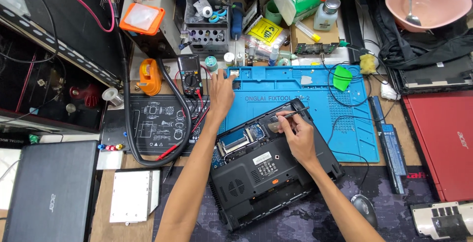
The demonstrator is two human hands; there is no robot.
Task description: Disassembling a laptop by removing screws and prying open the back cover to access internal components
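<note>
I see a pink bowl (427,1) with a spoon (411,1) in it at the far right. A red laptop (442,143) lies closed at the right edge, and a long black battery pack (390,148) sits just left of it. A black computer mouse (365,209) rests near right. At near left I note a closed grey laptop (49,192) and, beside it, a silver drive caddy (134,195). A multimeter (189,74) stands far centre-left, with an orange tool (149,77) to its left.
</note>
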